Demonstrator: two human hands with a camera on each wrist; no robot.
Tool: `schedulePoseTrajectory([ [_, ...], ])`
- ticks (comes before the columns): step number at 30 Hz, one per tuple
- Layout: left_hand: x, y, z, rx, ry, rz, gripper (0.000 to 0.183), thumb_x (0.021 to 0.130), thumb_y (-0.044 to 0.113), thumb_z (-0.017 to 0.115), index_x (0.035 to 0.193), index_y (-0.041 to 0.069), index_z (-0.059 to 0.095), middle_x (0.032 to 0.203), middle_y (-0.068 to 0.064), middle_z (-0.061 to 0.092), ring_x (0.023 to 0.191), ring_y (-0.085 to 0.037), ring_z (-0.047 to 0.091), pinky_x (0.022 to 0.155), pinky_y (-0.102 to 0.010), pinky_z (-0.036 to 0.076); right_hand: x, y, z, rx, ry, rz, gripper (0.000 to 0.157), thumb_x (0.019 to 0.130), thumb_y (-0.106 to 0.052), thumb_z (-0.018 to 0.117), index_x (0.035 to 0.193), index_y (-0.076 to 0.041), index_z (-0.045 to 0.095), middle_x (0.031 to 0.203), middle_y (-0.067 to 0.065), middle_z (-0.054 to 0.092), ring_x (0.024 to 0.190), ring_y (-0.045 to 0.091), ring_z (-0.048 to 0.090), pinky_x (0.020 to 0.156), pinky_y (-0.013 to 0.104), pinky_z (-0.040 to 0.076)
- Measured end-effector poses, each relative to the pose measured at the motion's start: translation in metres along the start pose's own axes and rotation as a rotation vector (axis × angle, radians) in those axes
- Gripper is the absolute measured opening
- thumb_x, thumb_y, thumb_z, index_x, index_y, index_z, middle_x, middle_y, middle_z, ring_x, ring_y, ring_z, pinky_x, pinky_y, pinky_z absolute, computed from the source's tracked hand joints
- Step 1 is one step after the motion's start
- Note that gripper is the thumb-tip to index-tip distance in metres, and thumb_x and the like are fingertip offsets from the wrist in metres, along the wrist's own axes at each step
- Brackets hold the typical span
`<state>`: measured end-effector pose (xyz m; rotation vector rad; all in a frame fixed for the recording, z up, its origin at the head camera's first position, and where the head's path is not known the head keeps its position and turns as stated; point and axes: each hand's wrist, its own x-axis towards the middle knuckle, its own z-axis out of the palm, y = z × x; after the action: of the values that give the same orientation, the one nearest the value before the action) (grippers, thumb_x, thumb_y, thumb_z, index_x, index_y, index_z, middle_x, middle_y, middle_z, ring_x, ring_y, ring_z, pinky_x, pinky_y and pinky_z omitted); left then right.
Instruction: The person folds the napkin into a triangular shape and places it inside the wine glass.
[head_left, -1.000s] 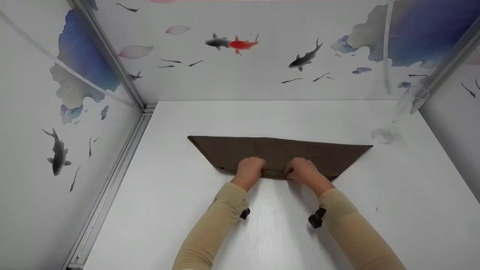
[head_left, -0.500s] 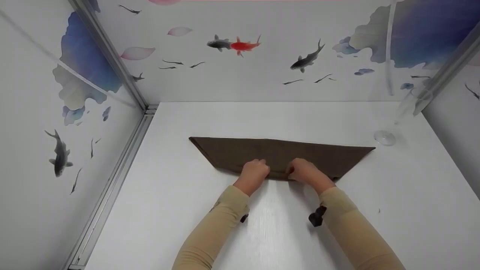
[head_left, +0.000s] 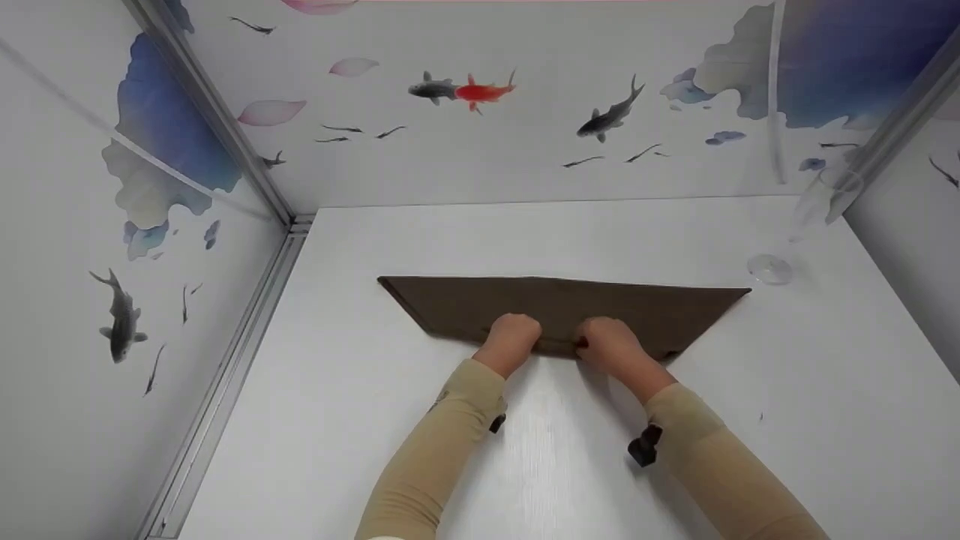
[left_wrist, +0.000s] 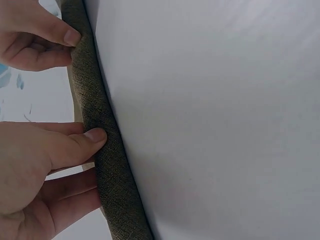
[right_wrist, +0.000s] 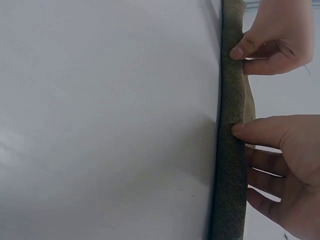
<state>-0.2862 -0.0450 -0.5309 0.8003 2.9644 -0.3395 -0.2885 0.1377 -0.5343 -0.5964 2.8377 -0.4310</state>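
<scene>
A dark brown cloth [head_left: 465, 300], folded to a wide trapezoid with its long side at the back, lies on the white table. Along its near edge runs a narrow rolled or folded band, seen close up as a thick cloth strip [left_wrist: 90, 95]. My left hand [head_left: 511, 343] pinches this band left of centre, thumb on the near face and fingers behind. A short way to the right, my right hand [head_left: 613, 349] pinches the same band, its thumb [right_wrist: 239, 130] pressed on the near face. The cloth's underside is hidden.
A clear stemmed glass [head_left: 769, 269] stands at the back right of the white table [head_left: 315, 420]. Walls printed with fish and petals close off the back and both sides. A metal rail [head_left: 247, 277] runs along the left edge.
My left hand has shifted slightly right along the near edge, letting more of the left part show. My right hand stays nearly where it was, and the cloth's outline is much the same.
</scene>
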Motion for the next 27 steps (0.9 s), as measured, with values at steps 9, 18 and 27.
schedulePoseTrajectory([
  [9,0.004,-0.005,-0.002,-0.102,-0.011,-0.038,0.015,0.092,0.0,0.065,0.083,0.01,0.072,0.082,-0.002,0.069,0.077,-0.012,0.063,0.072,-0.028,0.054,-0.004,-0.007,0.002,-0.098,0.033,-0.115,0.003,0.086,-0.001,0.071,0.087,0.0,0.073,0.1,0.017,0.069,0.106,0.036,0.061,0.092,0.047,0.049],
  [18,0.003,-0.008,-0.002,-0.153,-0.017,-0.064,0.019,0.092,0.001,0.064,0.078,0.011,0.072,0.079,-0.001,0.069,0.07,-0.009,0.057,0.068,-0.028,0.053,-0.003,-0.008,0.003,-0.073,0.059,-0.134,0.011,0.085,0.002,0.07,0.076,-0.002,0.069,0.072,0.004,0.058,0.067,0.018,0.053,0.063,0.038,0.049],
  [27,-0.003,-0.005,0.007,-0.165,0.137,-0.098,0.013,0.089,0.009,0.072,0.077,0.013,0.074,0.079,0.0,0.068,0.075,-0.014,0.065,0.066,-0.028,0.054,0.006,-0.004,-0.001,-0.03,-0.008,-0.067,0.01,0.089,0.0,0.067,0.08,-0.003,0.07,0.076,0.004,0.061,0.07,0.018,0.053,0.066,0.038,0.049],
])
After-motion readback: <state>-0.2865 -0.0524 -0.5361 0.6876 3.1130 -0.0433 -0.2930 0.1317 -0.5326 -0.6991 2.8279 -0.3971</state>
